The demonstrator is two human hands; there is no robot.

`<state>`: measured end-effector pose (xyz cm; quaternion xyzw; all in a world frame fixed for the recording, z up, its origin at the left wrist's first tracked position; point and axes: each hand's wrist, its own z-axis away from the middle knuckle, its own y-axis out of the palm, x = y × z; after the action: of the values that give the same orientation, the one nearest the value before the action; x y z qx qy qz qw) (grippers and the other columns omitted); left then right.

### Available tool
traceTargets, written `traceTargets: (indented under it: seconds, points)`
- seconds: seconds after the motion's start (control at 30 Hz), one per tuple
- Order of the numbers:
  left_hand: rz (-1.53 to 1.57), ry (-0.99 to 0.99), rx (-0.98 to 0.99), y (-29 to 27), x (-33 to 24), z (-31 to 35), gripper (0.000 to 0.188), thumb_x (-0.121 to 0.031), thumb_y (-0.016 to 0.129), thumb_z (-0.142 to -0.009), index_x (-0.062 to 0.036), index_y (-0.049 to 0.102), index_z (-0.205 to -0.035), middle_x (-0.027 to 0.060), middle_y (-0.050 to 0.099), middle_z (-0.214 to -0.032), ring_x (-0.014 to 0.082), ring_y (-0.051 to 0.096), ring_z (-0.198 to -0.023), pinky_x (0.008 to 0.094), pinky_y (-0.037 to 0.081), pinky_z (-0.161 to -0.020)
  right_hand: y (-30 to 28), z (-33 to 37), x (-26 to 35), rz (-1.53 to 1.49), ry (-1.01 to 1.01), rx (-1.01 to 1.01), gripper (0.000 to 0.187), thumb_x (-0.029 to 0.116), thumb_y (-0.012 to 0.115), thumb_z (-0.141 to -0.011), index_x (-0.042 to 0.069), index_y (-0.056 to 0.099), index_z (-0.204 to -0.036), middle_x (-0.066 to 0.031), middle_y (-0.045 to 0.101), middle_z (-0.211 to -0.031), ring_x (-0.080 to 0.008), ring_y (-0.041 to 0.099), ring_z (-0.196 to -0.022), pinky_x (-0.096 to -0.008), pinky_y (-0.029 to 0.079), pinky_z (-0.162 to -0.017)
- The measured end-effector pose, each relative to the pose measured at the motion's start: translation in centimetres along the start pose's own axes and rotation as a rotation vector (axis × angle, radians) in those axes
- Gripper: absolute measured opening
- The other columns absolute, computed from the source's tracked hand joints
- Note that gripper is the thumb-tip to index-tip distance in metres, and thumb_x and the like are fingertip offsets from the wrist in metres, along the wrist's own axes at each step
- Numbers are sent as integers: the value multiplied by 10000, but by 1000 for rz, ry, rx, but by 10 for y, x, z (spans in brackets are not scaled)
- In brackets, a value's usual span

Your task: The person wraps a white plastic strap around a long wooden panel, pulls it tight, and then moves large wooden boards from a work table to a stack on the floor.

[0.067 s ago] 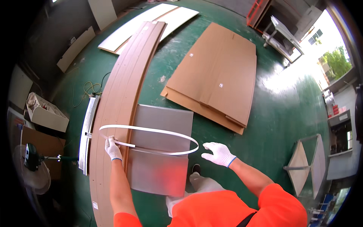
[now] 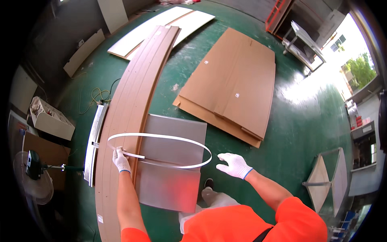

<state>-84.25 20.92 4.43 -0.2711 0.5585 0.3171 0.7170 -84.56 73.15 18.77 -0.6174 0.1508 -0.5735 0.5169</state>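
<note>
The left hand (image 2: 121,160) pinches the white flexible strip (image 2: 173,138) near one end, apparently to control its springy loop, which extends rightward toward the open, empty right hand (image 2: 234,165).

Orange shirt (image 2: 234,224), white gloves (image 2: 234,165), blue cuff edges (image 2: 248,173), pale trousers (image 2: 217,198)

The view is tilting slightly upward: the cardboard sheets (image 2: 238,80) and long brown boards (image 2: 133,84) are sliding lower in it, and more of a reddish bundle (image 2: 180,2) is showing up top. The looped white strip (image 2: 173,138) is looking slightly taller, its near side sinking.
</note>
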Motion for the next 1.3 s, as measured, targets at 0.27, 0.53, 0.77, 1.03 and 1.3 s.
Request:
traceTargets:
  seconds: [0.27, 0.53, 0.77, 1.03, 1.3]
  points:
    - [148, 20, -174, 17, -8, 15, 249, -263, 503, -1066, -63, 619, -976, 27, 598, -802, 78, 510, -612, 221, 417, -510, -9, -162, -67, -127, -16, -172, 389, 338, 621, -917, 29, 686, -1144, -168, 709, -1085, -339, 679, -999, -427, 535, -872]
    - [-532, 319, -554, 28, 14, -17, 201, -147, 539, -1003, 29, 631, -972, 107, 624, -1015, 235, 579, -949, 371, 474, -830, 91, -397, -42, -170, -218, 319, 521, 413, 472, -988, 20, 614, -1298, -190, 607, -1351, -367, 560, -1253, -420, 436, -1069]
    - [-1060, 496, -607, 49, -3, -11, 177, -76, 542, -968, 61, 633, -904, 202, 656, -1176, 342, 592, -1119, 435, 456, -975, 187, -498, 15, -287, -219, 542, 473, 385, 477, -998, 60, 596, -1320, -234, 615, -1306, -390, 574, -1229, -430, 456, -1037]
    - [-1039, 473, -643, 58, -16, -8, 118, -45, 575, -932, 40, 620, -864, 204, 670, -1149, 374, 603, -1101, 465, 447, -987, 263, -528, 48, -180, -231, 807, 421, 294, 491, -1016, 50, 561, -1352, -261, 578, -1339, -425, 551, -1236, -449, 461, -1021]
    - [-1003, 416, -598, 58, -7, -13, 157, -37, 561, -968, 73, 657, -1023, 221, 659, -1161, 374, 601, -1106, 444, 466, -975, 202, -480, 13, -393, -44, 1018, 457, 299, 467, -1025, 44, 514, -1401, -276, 518, -1412, -435, 509, -1285, -436, 432, -1058]
